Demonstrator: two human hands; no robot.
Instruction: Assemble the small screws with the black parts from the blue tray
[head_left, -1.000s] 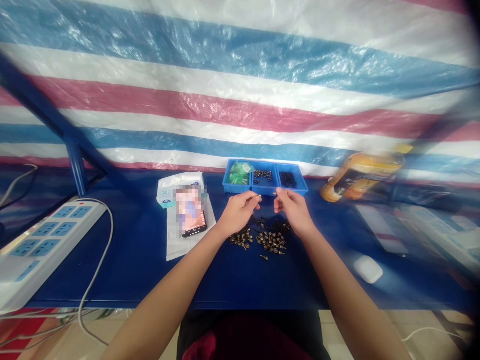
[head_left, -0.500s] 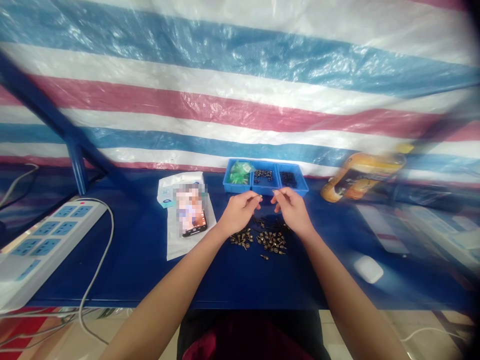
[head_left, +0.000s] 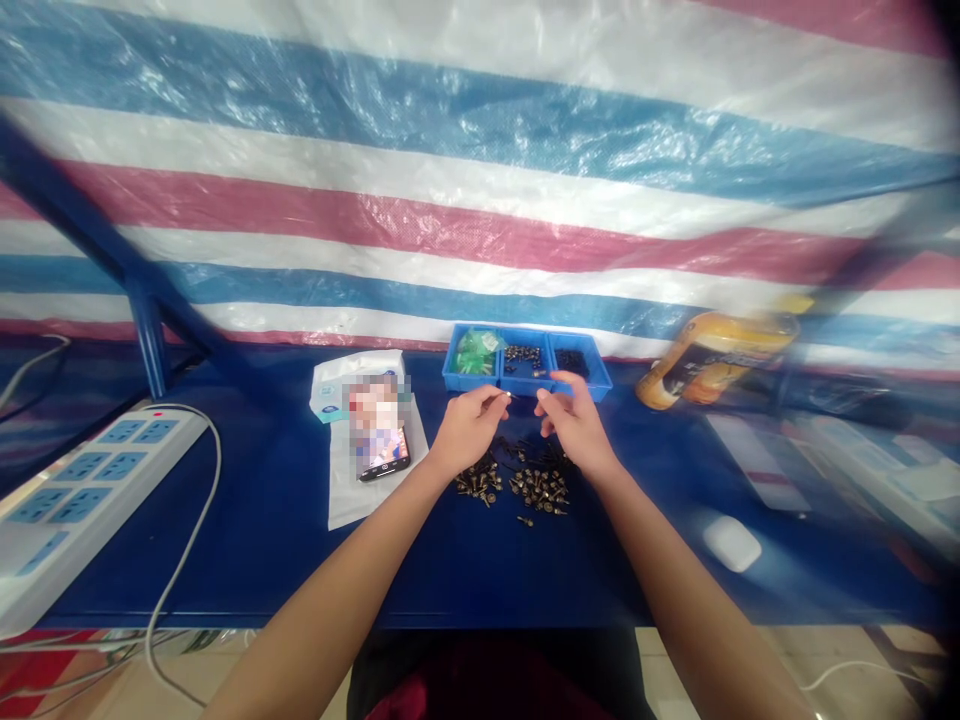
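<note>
My left hand (head_left: 469, 430) is closed in a pinch, and a small screw (head_left: 511, 396) with a bright end pokes out between thumb and forefinger. Across a narrow gap, my right hand (head_left: 576, 428) has its thumb and fingers apart, with nothing visible between them. Below both hands lies a loose pile of brass-coloured and dark screws (head_left: 541, 487). Just beyond them is a blue three-part tray (head_left: 480, 381). Its left compartment holds a green plastic bag (head_left: 477, 352), the middle one small metal pieces (head_left: 523, 354), the right one small black pieces (head_left: 571, 360).
On the left are a white power strip (head_left: 97, 470) with its cable and a phone (head_left: 384, 440) on a white packet (head_left: 352, 505). To the right lie an orange drink bottle (head_left: 712, 355) and a white rounded case (head_left: 733, 543). A striped sheet (head_left: 480, 220) hangs behind.
My right hand has drawn slightly away from the left and its fingers have spread. The left hand keeps its pinch. The whole view has shifted a little.
</note>
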